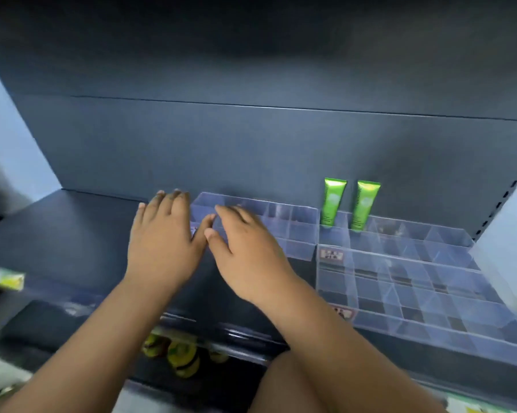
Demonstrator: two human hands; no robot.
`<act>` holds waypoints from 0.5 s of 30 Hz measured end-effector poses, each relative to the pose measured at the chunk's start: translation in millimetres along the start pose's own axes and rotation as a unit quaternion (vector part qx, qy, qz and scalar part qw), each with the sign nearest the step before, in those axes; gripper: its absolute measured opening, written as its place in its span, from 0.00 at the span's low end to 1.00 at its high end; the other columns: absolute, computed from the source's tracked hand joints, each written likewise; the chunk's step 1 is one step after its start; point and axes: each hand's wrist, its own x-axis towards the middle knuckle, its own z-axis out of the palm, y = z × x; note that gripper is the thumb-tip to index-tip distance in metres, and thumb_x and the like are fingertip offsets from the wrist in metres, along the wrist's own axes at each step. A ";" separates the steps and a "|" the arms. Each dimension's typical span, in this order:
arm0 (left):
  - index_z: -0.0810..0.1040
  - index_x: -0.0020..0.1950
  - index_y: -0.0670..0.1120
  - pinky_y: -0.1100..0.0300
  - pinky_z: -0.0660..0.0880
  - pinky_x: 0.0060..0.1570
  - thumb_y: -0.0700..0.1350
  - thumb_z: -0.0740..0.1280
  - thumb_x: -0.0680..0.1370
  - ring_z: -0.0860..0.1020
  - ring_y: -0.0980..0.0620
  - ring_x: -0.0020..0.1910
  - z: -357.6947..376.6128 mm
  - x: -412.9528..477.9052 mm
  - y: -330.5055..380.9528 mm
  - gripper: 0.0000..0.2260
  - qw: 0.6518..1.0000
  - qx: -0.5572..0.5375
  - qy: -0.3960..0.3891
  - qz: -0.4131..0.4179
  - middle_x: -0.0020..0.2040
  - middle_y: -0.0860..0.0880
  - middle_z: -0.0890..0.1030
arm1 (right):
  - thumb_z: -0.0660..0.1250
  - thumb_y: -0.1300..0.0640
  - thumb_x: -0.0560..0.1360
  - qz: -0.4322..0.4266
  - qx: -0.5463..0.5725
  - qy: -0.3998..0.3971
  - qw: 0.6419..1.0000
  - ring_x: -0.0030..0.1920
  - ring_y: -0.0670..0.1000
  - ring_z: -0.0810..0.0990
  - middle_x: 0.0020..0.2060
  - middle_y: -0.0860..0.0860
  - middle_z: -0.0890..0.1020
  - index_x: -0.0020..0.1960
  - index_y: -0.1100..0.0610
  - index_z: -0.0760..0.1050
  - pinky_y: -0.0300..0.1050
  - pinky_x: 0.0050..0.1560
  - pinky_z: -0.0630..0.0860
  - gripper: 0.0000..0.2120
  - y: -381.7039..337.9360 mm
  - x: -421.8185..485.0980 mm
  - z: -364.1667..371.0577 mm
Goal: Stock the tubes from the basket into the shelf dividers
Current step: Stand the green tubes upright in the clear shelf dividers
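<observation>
Where the right divider tray [430, 281] meets the back wall [251, 144], a left green tube [333, 202] and a right green tube [366, 205] stand upright. Left of them, at the left divider tray [296, 231] on the dark shelf [72, 234], the left hand [162, 234] and right hand [245, 248] hover flat, fingers spread, holding nothing.

A shop: dark retail shelf [72, 234] with clear dividers [400, 278] and price labels [331, 255].
</observation>
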 end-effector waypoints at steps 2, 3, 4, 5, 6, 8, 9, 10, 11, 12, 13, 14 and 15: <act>0.73 0.69 0.39 0.37 0.64 0.72 0.64 0.57 0.82 0.70 0.36 0.73 -18.6 -12.8 -41.9 0.30 0.999 0.033 0.006 -0.034 0.69 0.39 0.77 | 0.56 0.45 0.84 -0.014 0.015 -0.011 1.000 0.74 0.53 0.65 0.74 0.52 0.70 0.76 0.55 0.65 0.49 0.72 0.65 0.24 -23.8 9.2 15.7; 0.73 0.69 0.39 0.38 0.64 0.72 0.64 0.59 0.82 0.70 0.36 0.73 -29.1 -20.8 -63.0 0.30 0.997 0.049 0.001 -0.055 0.69 0.39 0.77 | 0.56 0.44 0.84 -0.019 0.018 -0.020 0.999 0.75 0.53 0.64 0.75 0.52 0.69 0.77 0.55 0.64 0.49 0.73 0.64 0.25 -36.3 13.4 23.9; 0.73 0.69 0.39 0.38 0.63 0.73 0.64 0.60 0.81 0.70 0.36 0.73 -39.9 -30.2 -84.8 0.30 0.995 0.064 -0.004 -0.074 0.70 0.39 0.76 | 0.55 0.44 0.84 -0.026 0.017 -0.033 0.999 0.76 0.53 0.63 0.76 0.52 0.68 0.78 0.55 0.63 0.49 0.74 0.63 0.26 -50.1 16.4 33.0; 0.73 0.70 0.39 0.38 0.63 0.73 0.64 0.61 0.80 0.70 0.36 0.73 -51.6 -41.1 -106.1 0.31 0.993 0.079 -0.007 -0.088 0.70 0.39 0.76 | 0.54 0.44 0.85 -0.036 0.013 -0.046 0.998 0.77 0.53 0.62 0.76 0.52 0.67 0.78 0.56 0.62 0.49 0.75 0.61 0.26 -64.0 18.8 44.4; 0.72 0.70 0.40 0.38 0.63 0.73 0.63 0.62 0.80 0.70 0.36 0.72 -60.9 -51.3 -124.1 0.31 0.991 0.090 -0.008 -0.100 0.70 0.39 0.76 | 0.54 0.44 0.85 -0.049 0.007 -0.058 0.997 0.77 0.53 0.62 0.76 0.53 0.67 0.78 0.56 0.62 0.50 0.75 0.61 0.26 -75.2 20.6 55.1; 0.73 0.70 0.40 0.38 0.65 0.72 0.64 0.62 0.80 0.71 0.36 0.71 -80.5 -80.7 -166.4 0.30 0.984 0.110 -0.010 -0.141 0.69 0.39 0.77 | 0.54 0.44 0.85 -0.083 0.002 -0.089 0.993 0.78 0.55 0.61 0.76 0.53 0.67 0.77 0.57 0.63 0.51 0.75 0.62 0.26 -105.5 21.2 83.1; 0.74 0.69 0.40 0.38 0.67 0.71 0.65 0.60 0.80 0.71 0.36 0.71 -89.6 -96.1 -186.5 0.31 0.979 0.111 -0.016 -0.168 0.68 0.39 0.77 | 0.54 0.44 0.85 -0.100 0.001 -0.105 0.989 0.78 0.55 0.60 0.77 0.54 0.67 0.77 0.57 0.63 0.51 0.75 0.63 0.26 -120.7 20.0 98.1; 0.74 0.68 0.41 0.39 0.68 0.70 0.66 0.58 0.80 0.72 0.36 0.70 -99.0 -112.2 -205.8 0.31 0.975 0.106 -0.020 -0.196 0.67 0.38 0.78 | 0.54 0.44 0.84 -0.114 0.000 -0.124 0.986 0.79 0.55 0.60 0.77 0.53 0.66 0.77 0.57 0.63 0.52 0.74 0.63 0.26 -135.7 18.0 113.5; 0.74 0.67 0.41 0.40 0.68 0.70 0.67 0.56 0.79 0.71 0.36 0.70 -106.7 -124.2 -220.1 0.31 0.970 0.100 -0.026 -0.220 0.67 0.39 0.78 | 0.55 0.44 0.84 -0.125 0.000 -0.141 0.982 0.78 0.55 0.60 0.76 0.54 0.66 0.77 0.57 0.63 0.52 0.74 0.64 0.26 -147.0 16.1 126.1; 0.73 0.68 0.42 0.41 0.68 0.70 0.66 0.56 0.80 0.70 0.36 0.71 -116.6 -138.4 -235.0 0.31 0.963 0.101 -0.033 -0.249 0.68 0.39 0.77 | 0.55 0.44 0.84 -0.141 0.002 -0.158 0.977 0.78 0.55 0.61 0.75 0.54 0.68 0.76 0.58 0.65 0.52 0.73 0.65 0.25 -161.7 12.9 140.1; 0.72 0.70 0.42 0.43 0.67 0.71 0.65 0.58 0.81 0.69 0.37 0.72 -125.6 -150.2 -247.3 0.30 0.954 0.106 -0.041 -0.278 0.69 0.39 0.76 | 0.56 0.45 0.84 -0.157 0.007 -0.174 0.972 0.76 0.57 0.64 0.73 0.55 0.70 0.74 0.59 0.66 0.52 0.71 0.66 0.24 -174.7 10.4 153.9; 0.71 0.72 0.42 0.44 0.65 0.71 0.63 0.59 0.82 0.68 0.38 0.73 -132.2 -161.5 -258.6 0.29 0.946 0.114 -0.045 -0.301 0.71 0.40 0.74 | 0.58 0.45 0.83 -0.174 0.010 -0.188 0.967 0.73 0.58 0.67 0.71 0.56 0.73 0.72 0.59 0.68 0.52 0.70 0.67 0.23 -186.3 6.9 165.7; 0.70 0.73 0.42 0.45 0.65 0.70 0.63 0.59 0.82 0.67 0.39 0.73 -138.3 -172.7 -268.4 0.29 0.938 0.120 -0.050 -0.322 0.72 0.41 0.73 | 0.58 0.45 0.83 -0.186 0.014 -0.203 0.961 0.71 0.58 0.69 0.68 0.56 0.74 0.71 0.59 0.70 0.53 0.68 0.69 0.23 -197.0 3.4 178.3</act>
